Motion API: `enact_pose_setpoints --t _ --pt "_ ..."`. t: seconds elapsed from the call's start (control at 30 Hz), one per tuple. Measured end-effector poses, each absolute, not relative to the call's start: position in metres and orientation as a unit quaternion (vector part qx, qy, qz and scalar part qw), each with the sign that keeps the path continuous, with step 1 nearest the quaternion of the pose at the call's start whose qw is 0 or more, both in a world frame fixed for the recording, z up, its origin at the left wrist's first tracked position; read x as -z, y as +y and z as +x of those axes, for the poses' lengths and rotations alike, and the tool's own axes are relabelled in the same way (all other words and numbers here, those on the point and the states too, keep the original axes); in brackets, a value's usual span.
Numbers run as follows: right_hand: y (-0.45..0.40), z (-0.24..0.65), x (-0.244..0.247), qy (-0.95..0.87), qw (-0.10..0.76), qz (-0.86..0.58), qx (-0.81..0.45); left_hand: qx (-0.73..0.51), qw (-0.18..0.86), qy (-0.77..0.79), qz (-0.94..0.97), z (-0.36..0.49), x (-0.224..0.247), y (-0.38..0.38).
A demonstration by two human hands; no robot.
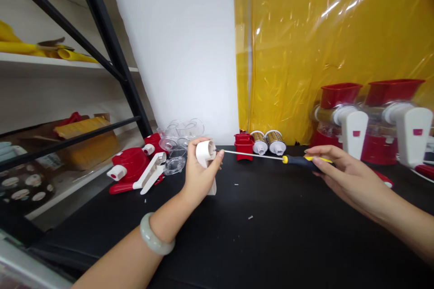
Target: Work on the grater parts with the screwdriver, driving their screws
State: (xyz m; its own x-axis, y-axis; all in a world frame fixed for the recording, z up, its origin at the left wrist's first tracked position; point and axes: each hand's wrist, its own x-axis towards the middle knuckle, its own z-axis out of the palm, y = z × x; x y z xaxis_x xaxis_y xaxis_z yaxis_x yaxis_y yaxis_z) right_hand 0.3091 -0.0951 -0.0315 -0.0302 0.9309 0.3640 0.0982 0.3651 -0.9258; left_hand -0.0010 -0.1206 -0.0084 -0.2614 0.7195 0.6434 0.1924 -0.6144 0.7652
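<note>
My left hand [200,174] is wrapped round a white plastic part [205,151], whose round hollow end faces right. A long screwdriver [257,155] with a dark blue and yellow handle lies almost level, its tip at the opening of that round end. The fingers of my right hand [334,165] are closed on the handle's rear. Whether the tip touches a screw inside is too small to tell. Below the shaft, two small metal pieces, one nearer [250,217] and one farther [236,184], lie on the black table [278,239].
Red bases [129,162] and white handles [152,174] lie at the left, beside clear plastic parts [174,165]. Red hoppers [244,146] and two grater drums [275,142] stand at the back. Two assembled red-and-white machines [354,133] are at right; a shelf rack [111,49] is at left.
</note>
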Motion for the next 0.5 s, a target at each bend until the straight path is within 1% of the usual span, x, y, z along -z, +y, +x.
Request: enact_pose_setpoints --t 0.07,0.13,0.23,0.37,0.43,0.5 --pt "-0.0942 0.3129 0.0317 -0.630 0.554 -0.425 -0.340 -0.688 0.193 0.398 0.576 -0.0008 0.0084 -0.1211" --pt "-0.0940 0.3149 0.0308 -0.635 0.558 -0.419 -0.330 -0.687 0.194 0.401 0.574 -0.0011 0.0087 -0.1212" --pt "-0.0935 0.3150 0.0303 -0.634 0.544 -0.411 -0.365 -0.687 0.195 0.401 0.573 -0.0015 0.0092 -0.1209" --pt "-0.0898 0.3161 0.0356 -0.633 0.501 -0.424 -0.410 -0.685 0.202 0.397 0.577 -0.0012 0.0088 -0.1209" --pt "-0.0886 0.3175 0.0382 -0.641 0.482 -0.430 -0.415 -0.685 0.206 0.397 0.575 -0.0007 0.0084 -0.1212" --pt "-0.0890 0.3186 0.0381 -0.657 0.473 -0.435 -0.393 -0.685 0.210 0.397 0.574 -0.0003 0.0080 -0.1216"
